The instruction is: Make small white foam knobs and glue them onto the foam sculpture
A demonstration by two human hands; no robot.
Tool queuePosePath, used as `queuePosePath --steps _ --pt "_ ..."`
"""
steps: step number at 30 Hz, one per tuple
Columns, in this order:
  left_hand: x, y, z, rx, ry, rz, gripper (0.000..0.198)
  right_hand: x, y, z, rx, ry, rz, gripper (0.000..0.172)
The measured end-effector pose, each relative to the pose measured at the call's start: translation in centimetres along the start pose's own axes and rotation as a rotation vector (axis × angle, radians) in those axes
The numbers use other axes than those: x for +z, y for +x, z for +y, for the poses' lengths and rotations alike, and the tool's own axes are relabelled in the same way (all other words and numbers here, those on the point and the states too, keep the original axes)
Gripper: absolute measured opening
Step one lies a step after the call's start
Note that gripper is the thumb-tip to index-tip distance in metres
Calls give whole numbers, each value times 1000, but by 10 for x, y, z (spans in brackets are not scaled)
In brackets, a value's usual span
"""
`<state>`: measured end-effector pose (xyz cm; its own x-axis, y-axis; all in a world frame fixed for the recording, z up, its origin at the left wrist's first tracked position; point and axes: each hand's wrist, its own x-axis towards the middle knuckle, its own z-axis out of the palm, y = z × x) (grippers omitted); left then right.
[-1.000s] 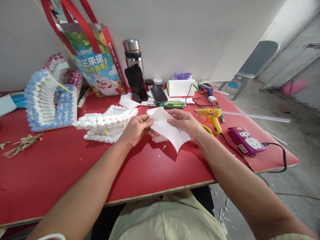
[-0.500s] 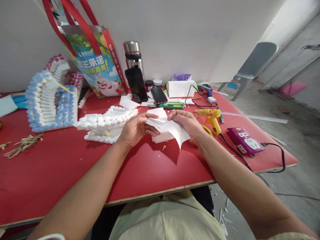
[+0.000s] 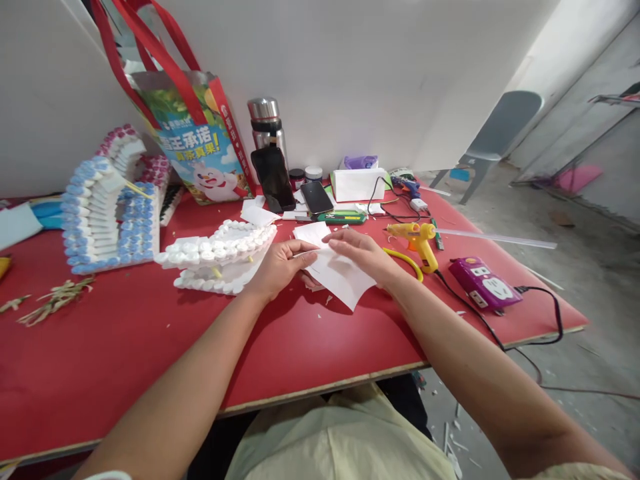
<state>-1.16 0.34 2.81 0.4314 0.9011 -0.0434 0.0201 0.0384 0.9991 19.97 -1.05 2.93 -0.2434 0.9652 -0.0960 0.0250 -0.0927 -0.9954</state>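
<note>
Both of my hands grip a white sheet [image 3: 341, 280] just above the red table [image 3: 125, 347]. My left hand [image 3: 281, 267] pinches the sheet's left edge between thumb and fingers. My right hand [image 3: 364, 252] lies over its upper part, fingers closed on the top edge. More white sheets [image 3: 313, 233] lie under and behind it. A white heart-shaped piece of bottle caps [image 3: 217, 257] sits right beside my left hand.
A yellow glue gun [image 3: 417, 241] and purple power strip [image 3: 481, 283] with black cable lie to the right. Two phones [image 3: 273, 177], a steel flask [image 3: 266, 123], a tissue box [image 3: 359, 183] and a printed bag [image 3: 197, 143] stand behind. A blue cap model [image 3: 107, 217] stands left.
The sheet was held up and bent between both hands; now it is lower and flatter over the table. My right hand has slid over its top. The view shifted slightly.
</note>
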Motion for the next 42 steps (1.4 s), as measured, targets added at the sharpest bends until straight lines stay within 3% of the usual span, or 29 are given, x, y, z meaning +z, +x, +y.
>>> queuePosePath --steps 2,5,17,21,28,34,42 --pt "1 -1 1 16 18 23 36 0 2 4 21 -73 -42 42" --pt "1 -1 0 25 24 61 34 -1 6 11 1 -75 -33 39" --pt "-6 0 -6 51 -225 39 30 -6 9 13 26 342 11 24" --pt "-7 2 -6 -3 -291 25 32 -5 8 12 12 385 -6 17" --pt "-6 2 -3 -58 -373 -67 46 -10 9 14 -46 322 -25 16" --pt "2 0 0 -108 -273 17 39 -11 11 16 -55 175 -55 16" --pt "-4 -1 -2 -69 -156 -23 41 -16 6 4 -51 97 -171 25"
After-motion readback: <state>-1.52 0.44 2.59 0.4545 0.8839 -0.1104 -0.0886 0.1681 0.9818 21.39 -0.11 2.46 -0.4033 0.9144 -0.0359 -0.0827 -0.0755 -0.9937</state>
